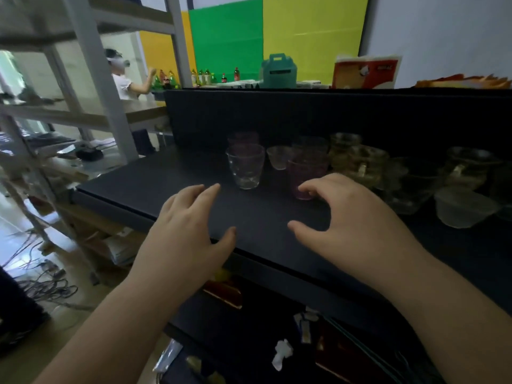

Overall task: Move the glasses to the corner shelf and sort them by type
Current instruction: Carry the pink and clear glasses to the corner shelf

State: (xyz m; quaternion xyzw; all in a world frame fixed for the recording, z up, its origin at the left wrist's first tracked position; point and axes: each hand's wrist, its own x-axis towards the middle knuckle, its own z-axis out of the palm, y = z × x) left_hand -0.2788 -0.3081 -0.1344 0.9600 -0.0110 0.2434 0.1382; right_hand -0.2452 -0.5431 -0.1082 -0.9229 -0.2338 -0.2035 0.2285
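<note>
A dark shelf (166,184) carries a group of glasses. A clear tumbler (245,166) stands at the front left, with a pinkish tumbler (243,137) behind it. A small clear cup (279,156) sits in the middle. A purple tumbler (304,176) stands to the right, and my right hand (352,217) hovers open just in front of it, fingertips close to its base. My left hand (188,225) is open over the shelf's front edge, holding nothing. Amber glass mugs (360,162) stand farther right.
Clear glass bowls (462,206) fill the shelf's right end. A white metal rack (91,79) stands to the left, with cables on the floor (47,286). A person works at a table with bottles (199,76) behind. A lower shelf holds clutter (282,353).
</note>
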